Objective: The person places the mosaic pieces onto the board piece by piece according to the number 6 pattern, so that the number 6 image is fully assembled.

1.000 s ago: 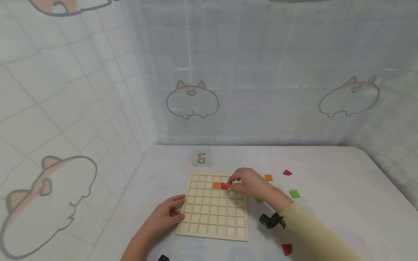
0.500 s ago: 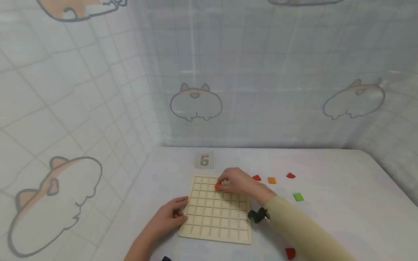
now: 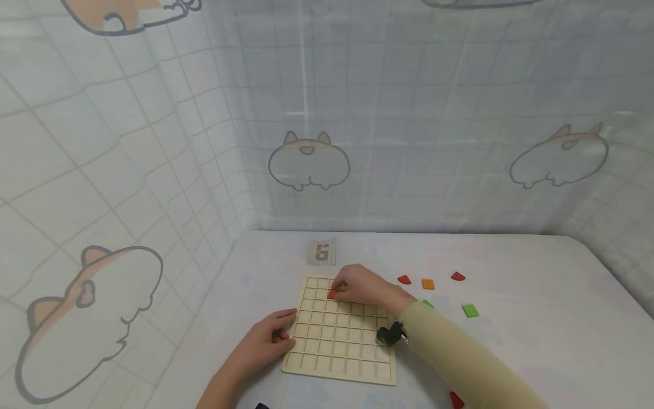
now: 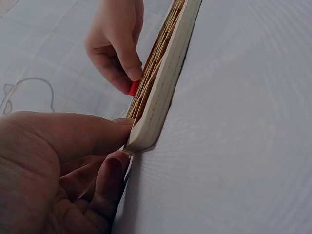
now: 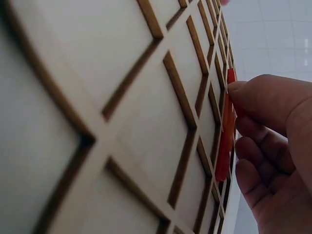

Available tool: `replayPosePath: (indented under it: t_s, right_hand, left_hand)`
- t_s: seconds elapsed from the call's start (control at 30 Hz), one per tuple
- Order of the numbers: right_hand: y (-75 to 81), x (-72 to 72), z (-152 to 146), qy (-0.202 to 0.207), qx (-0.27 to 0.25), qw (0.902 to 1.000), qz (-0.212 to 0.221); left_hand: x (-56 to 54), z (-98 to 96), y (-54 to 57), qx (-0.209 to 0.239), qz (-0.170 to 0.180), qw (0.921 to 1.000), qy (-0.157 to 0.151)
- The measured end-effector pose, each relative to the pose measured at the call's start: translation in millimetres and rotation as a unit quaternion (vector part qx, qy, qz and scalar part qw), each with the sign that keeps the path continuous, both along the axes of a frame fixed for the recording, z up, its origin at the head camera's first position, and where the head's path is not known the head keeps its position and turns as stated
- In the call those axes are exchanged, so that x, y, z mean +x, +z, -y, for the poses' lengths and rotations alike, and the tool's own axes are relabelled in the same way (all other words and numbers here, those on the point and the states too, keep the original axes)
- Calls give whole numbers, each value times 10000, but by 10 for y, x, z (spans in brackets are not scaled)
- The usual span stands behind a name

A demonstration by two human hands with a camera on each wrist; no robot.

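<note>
In the head view my right hand (image 3: 360,284) pinches a small red tile (image 3: 332,293) over the upper part of a pale wooden grid board (image 3: 327,346). The right wrist view has the thumb and fingertips of the right hand (image 5: 278,136) on the red tile (image 5: 231,75). Beside it in the board's cells (image 5: 156,102) sit an orange tile (image 5: 227,114) and another red tile (image 5: 223,158). My left hand (image 3: 263,343) holds the board's left edge. In the left wrist view its thumb and a finger meet at the board's corner.
Right of the board lie two red fan-shaped tiles (image 3: 404,279) (image 3: 458,276), an orange square tile (image 3: 428,284) and a green square tile (image 3: 470,311). Another green tile (image 3: 428,304) and a red tile (image 3: 456,400) are partly hidden by the sleeve. Behind the board lies a small patterned card (image 3: 322,251).
My right hand has moved left across the board with the red tile, from right of the orange tile to left of it. The left hand stays at the board's edge.
</note>
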State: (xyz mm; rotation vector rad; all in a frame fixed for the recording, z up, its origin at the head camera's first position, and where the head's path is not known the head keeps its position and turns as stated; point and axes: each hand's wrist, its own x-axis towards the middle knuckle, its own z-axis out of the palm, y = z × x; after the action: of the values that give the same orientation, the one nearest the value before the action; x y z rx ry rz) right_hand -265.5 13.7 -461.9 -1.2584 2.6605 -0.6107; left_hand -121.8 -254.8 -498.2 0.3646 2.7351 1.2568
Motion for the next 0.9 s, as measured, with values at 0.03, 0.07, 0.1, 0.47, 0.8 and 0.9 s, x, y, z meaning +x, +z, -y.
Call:
replayPosePath:
  t_s: [0.03,0.07,0.1,0.47,0.8,0.9]
  right_hand:
    - [-5,-3,4,4,15,10000,28]
    - [-11,-5,6,12,22,10000,64]
    - [-16,-6,6,12,32,10000,92]
    - [24,-7,21,-45,48,9991,413]
    - [36,0,12,-260,126,9980,570]
    - [57,5,11,-311,144,9972,658]
  left_hand:
    - [2,-1,0,11,3,10000,3]
    - [4,-2,0,20,13,10000,6]
    - [6,-3,0,25,20,10000,6]
    - [22,-7,18,11,10,10000,46]
    - [29,-34,70,-83,101,9998,129]
    - [29,-37,75,-92,109,9998,169]
